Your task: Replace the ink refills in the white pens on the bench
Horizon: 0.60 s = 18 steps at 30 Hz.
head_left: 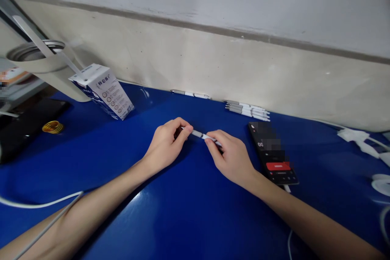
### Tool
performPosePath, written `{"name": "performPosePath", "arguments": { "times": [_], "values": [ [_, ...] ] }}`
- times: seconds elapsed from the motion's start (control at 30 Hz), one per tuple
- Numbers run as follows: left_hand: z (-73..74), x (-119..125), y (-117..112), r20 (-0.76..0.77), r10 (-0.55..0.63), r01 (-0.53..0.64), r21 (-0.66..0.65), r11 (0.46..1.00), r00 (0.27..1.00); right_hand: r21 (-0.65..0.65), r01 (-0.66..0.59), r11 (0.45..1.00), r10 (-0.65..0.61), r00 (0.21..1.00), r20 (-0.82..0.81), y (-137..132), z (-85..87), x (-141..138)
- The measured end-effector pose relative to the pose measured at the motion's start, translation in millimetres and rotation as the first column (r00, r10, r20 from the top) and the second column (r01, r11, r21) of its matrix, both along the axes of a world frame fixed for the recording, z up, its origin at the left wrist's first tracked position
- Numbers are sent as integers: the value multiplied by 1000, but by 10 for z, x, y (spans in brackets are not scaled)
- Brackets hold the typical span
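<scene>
A white pen with a grey grip (197, 133) is held between both hands above the blue table (170, 219). My left hand (167, 142) pinches its tip end between thumb and fingers. Closed around the other end is my right hand (230, 152), which hides part of the barrel. Beyond the hands, a single similar pen (191, 94) lies near the wall. A bundle of several such pens (247, 110) lies to its right, side by side.
At the left stand a milk carton (105, 89) with a straw and a pale cup (45, 65). Gold rings (53, 127) lie beside a black object (27, 126). A lit phone (272, 152) is right of my right hand. White cables (356, 138) lie at the far right.
</scene>
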<state>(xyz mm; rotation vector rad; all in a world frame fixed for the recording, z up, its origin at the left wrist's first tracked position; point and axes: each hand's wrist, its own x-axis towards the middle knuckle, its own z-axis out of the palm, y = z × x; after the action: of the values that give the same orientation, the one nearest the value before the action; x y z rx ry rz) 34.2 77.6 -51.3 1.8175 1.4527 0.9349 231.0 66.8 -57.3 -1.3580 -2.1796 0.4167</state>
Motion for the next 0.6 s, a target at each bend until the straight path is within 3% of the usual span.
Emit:
{"name": "performPosePath", "arguments": {
  "times": [0.23, 0.43, 0.6],
  "values": [
    [-19, -11, 8, 56, -84, 77, 107, 991, 995, -24, 14, 1000, -15, 1000, -8, 12, 10, -1],
    [-11, 2, 0, 42, 35, -35, -4, 999, 999, -9, 5, 1000, -5, 1000, 2, 0, 0, 3],
    [-30, -32, 13, 35, -20, 17, 92, 996, 999, -1, -2, 1000, 2, 1000, 11, -3, -6, 4]
  ]
}}
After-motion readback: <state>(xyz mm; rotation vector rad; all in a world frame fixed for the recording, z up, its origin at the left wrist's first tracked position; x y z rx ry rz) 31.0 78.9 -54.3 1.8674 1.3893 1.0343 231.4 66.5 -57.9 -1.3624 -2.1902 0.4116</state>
